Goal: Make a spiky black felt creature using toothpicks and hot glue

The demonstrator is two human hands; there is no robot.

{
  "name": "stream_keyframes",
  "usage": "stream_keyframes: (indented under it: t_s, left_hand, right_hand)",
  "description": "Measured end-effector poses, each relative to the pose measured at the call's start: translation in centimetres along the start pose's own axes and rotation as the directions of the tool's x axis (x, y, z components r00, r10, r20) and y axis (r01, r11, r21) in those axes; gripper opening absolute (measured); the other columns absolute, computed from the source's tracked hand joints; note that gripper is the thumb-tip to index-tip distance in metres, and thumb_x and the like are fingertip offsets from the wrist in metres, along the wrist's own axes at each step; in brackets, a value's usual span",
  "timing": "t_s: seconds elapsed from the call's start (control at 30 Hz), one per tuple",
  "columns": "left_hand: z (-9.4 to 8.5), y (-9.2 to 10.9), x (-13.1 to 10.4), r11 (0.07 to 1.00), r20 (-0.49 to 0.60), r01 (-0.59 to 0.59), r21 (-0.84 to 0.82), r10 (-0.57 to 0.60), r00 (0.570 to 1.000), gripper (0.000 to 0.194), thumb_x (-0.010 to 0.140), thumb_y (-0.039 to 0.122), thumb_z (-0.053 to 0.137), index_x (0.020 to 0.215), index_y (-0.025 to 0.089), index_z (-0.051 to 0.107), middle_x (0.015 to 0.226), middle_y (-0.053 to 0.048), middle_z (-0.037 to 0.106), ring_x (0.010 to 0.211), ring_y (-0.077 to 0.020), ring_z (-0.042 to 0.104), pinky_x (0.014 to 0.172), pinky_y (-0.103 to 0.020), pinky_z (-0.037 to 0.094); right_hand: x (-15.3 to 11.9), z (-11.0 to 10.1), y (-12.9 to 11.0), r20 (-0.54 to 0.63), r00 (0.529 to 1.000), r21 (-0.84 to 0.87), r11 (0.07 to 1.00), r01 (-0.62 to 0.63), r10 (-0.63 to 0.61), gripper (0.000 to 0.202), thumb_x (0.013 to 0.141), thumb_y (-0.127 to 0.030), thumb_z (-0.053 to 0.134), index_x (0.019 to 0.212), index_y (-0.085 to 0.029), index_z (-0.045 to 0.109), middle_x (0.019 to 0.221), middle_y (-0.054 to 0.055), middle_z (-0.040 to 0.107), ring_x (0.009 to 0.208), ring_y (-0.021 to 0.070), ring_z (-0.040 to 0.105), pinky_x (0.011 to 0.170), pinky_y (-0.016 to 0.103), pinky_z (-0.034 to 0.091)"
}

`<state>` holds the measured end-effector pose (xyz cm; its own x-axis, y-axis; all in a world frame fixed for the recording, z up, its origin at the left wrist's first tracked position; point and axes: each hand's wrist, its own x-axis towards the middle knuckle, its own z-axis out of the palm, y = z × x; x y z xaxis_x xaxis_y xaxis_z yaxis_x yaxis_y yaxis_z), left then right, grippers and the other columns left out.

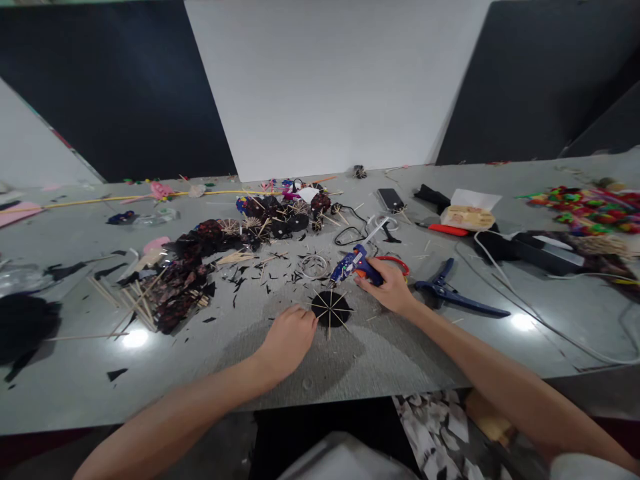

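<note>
A small black fabric disc (332, 317) with thin wooden sticks fanned across it like spokes lies on the grey table (280, 393). At its left edge, my left hand (291, 339) is closed, its fingertips pinching the edge of the disc or a stick end; the exact grip is hidden. My right hand (387, 287) is wrapped around a blue hot glue gun (356, 264). The gun's nozzle points down and left, just above the far edge of the disc. A white glue stick (376, 231) juts from the gun's rear.
Blue-handled cutters (460, 298) lie right of my right hand. A roll of clear tape (314, 267) and black scraps (240, 280) lie beyond the disc. Dark fabric pieces (180, 287) and loose sticks (143, 303) cover the left. White cables (525, 303) and a tissue pack (467, 219) are at right.
</note>
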<state>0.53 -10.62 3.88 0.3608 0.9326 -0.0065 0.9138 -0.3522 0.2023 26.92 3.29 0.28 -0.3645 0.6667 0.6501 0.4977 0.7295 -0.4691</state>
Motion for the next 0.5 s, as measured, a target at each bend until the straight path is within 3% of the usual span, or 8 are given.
stream_keyframes:
  t_s: [0.5]
  left_hand:
    - [0.17, -0.38, 0.25, 1.000, -0.005, 0.009, -0.007, -0.009, 1.000, 0.028, 0.104, 0.019, 0.048, 0.089, 0.016, 0.072, 0.093, -0.010, 0.074, 0.099, -0.0252, 0.069, 0.091, -0.037, 0.053]
  right_hand:
    - [0.10, -0.12, -0.23, 0.036, 0.999, 0.009, 1.000, -0.027, 0.026, 0.042, 0.091, -0.049, 0.070, 0.118, -0.018, 0.068, 0.099, 0.010, 0.076, 0.081, 0.0248, 0.072, 0.078, 0.038, 0.059]
